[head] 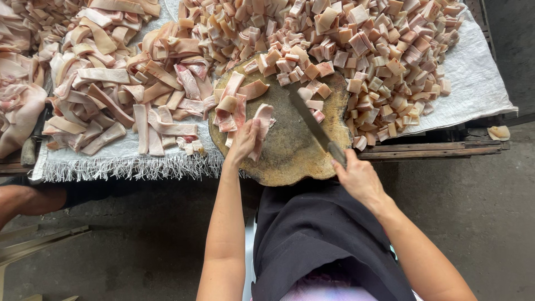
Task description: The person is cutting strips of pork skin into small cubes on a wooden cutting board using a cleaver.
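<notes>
A round wooden chopping block (290,150) lies at the table's near edge. My left hand (244,142) presses down on a pink strip of pork skin (262,120) on the block's left part, with a few more strips (234,103) beside it. My right hand (359,178) grips the handle of a long dark knife (309,120), whose blade lies flat across the block, pointing away to the upper left. Several small cut cubes (315,103) rest on the block near the blade.
A large heap of cut meat cubes (379,50) covers the white woven sheet (479,83) to the right. Long uncut strips (111,95) pile up on the left. Another person's arm (22,200) shows at the left edge. Concrete floor lies below.
</notes>
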